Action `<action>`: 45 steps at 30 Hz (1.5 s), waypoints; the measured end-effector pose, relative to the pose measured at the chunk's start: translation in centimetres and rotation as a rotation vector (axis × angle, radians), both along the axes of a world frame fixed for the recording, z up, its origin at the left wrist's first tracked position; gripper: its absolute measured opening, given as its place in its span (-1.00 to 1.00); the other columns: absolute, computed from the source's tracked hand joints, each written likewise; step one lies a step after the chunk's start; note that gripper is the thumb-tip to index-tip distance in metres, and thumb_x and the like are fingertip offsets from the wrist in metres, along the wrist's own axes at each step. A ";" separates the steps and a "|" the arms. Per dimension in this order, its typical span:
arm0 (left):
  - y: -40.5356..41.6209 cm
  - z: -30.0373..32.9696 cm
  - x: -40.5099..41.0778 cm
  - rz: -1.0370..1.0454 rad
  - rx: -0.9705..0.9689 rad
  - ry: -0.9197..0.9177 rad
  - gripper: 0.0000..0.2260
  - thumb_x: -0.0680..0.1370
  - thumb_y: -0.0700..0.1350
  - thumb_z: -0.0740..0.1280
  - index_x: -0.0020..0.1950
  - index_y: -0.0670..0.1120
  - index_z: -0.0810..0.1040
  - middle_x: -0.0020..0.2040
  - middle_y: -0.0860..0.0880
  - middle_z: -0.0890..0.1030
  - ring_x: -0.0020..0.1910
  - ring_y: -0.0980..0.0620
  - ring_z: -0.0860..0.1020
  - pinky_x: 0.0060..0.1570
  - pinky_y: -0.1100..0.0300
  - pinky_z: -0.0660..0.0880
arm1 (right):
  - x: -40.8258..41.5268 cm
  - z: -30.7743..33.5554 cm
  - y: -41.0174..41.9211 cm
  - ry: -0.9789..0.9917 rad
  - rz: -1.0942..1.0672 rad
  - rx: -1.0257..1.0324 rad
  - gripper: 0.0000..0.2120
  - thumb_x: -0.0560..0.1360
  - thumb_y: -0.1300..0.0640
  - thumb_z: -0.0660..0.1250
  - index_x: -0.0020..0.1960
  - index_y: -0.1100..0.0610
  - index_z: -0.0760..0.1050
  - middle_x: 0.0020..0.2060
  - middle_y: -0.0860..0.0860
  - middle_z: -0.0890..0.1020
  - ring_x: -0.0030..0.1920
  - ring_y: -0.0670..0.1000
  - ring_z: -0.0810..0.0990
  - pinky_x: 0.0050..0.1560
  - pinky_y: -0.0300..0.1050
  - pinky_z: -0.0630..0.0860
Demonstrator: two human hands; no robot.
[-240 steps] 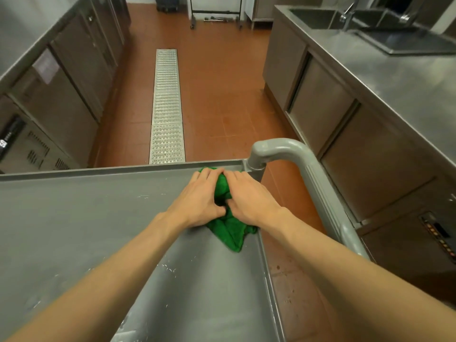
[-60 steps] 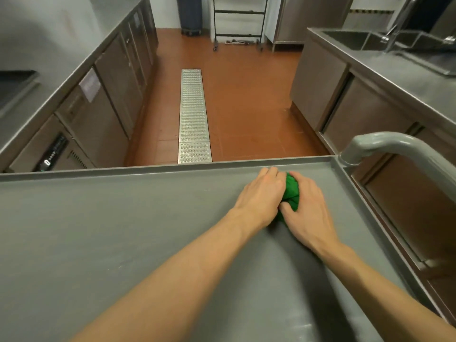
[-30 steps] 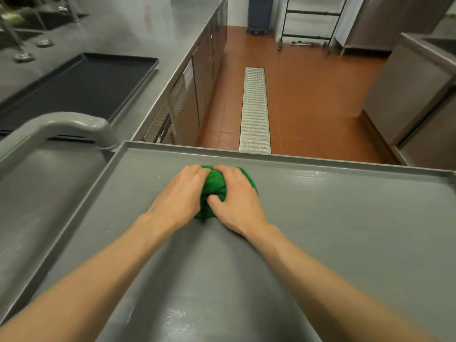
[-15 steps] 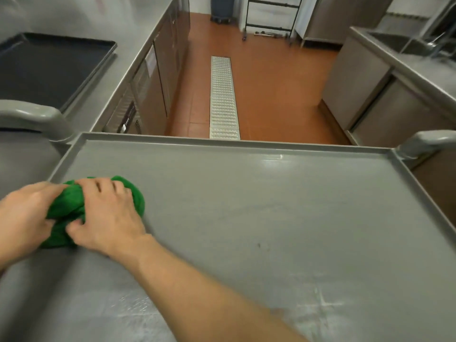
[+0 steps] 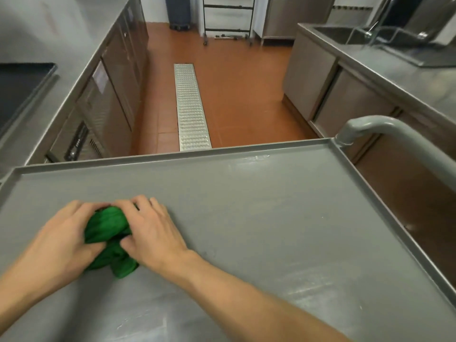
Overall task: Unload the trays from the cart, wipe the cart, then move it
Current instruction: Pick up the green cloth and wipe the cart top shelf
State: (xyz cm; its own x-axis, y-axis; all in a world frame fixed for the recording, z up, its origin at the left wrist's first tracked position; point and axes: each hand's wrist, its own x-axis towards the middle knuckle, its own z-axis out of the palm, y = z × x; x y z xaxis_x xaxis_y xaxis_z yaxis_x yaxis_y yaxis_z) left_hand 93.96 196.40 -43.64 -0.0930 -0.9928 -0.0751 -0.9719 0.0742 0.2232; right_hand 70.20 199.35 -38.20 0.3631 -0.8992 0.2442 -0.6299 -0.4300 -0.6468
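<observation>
The grey cart top (image 5: 283,218) fills the lower view, with a raised rim and wet streaks near me. A bunched green cloth (image 5: 108,228) lies on its left part. My left hand (image 5: 61,238) grips the cloth from the left, and my right hand (image 5: 150,230) grips it from the right, fingers curled over its top. Both hands press it onto the cart surface. The cart's grey handle (image 5: 394,137) curves up at the right corner. One black tray (image 5: 17,92) lies on the steel counter at the left.
Steel counters with cabinets run along both sides of a red tiled aisle with a metal floor drain (image 5: 191,107). A sink (image 5: 350,35) sits at the back right. A wheeled rack (image 5: 228,21) and a dark bin (image 5: 179,11) stand at the far end.
Both hands slid the cloth along the cart's top from the right corner to the left edge, and now a little back toward the middle. My view swung right.
</observation>
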 end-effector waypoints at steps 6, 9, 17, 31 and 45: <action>3.4 10.1 -21.8 -0.253 -0.032 0.213 -0.45 0.24 -0.10 0.29 0.25 -0.10 0.51 -0.05 0.01 0.45 0.07 -0.10 0.50 0.05 0.12 0.40 | -15.1 0.8 1.3 0.075 -0.159 0.019 -0.38 0.28 0.32 0.32 0.35 0.11 0.43 0.13 0.11 0.52 0.15 0.19 0.47 0.23 0.10 0.42; 2.9 9.6 -28.7 -0.346 -0.019 0.266 -0.47 0.32 -0.09 0.30 0.30 -0.07 0.45 0.04 -0.04 0.46 0.16 -0.09 0.46 0.18 0.09 0.41 | -22.2 0.8 2.3 0.115 -0.263 0.035 -0.37 0.28 0.31 0.32 0.36 0.07 0.42 0.14 0.06 0.52 0.18 0.13 0.47 0.24 0.01 0.42; 4.5 9.2 -44.2 -0.556 0.017 0.309 -0.53 0.43 -0.21 0.30 0.35 -0.13 0.39 0.20 -0.15 0.44 0.25 -0.14 0.40 0.25 0.07 0.35 | -36.1 1.1 7.3 0.165 -0.521 0.074 -0.36 0.27 0.25 0.34 0.35 0.03 0.43 0.15 0.02 0.55 0.19 0.09 0.51 0.25 -0.09 0.39; 8.5 8.4 -36.8 -0.629 -0.059 0.315 -0.43 0.44 -0.37 0.24 0.46 -0.14 0.31 0.22 -0.19 0.41 0.21 -0.17 0.37 0.19 0.02 0.37 | -28.1 0.2 11.3 0.082 -0.587 0.085 -0.41 0.33 0.08 0.26 0.37 -0.10 0.39 0.19 0.04 0.49 0.20 0.13 0.48 0.30 0.04 0.40; 18.2 10.1 -6.7 -0.220 0.040 0.220 -0.38 0.39 -0.35 0.26 0.45 -0.08 0.31 0.21 -0.15 0.42 0.23 -0.13 0.41 0.20 0.13 0.34 | 0.6 -0.3 16.2 -0.032 -0.252 0.099 -0.41 0.33 0.07 0.34 0.37 -0.06 0.42 0.15 0.03 0.52 0.19 0.09 0.48 0.27 0.04 0.43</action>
State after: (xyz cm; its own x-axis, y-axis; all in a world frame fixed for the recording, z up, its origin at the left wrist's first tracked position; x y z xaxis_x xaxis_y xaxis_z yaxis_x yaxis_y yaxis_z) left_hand 87.27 214.56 -33.49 -0.3237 -0.9437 -0.0684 -0.8617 0.2642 0.4333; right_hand 70.81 215.58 -38.51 0.1186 -0.9802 0.1583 -0.6873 -0.1961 -0.6994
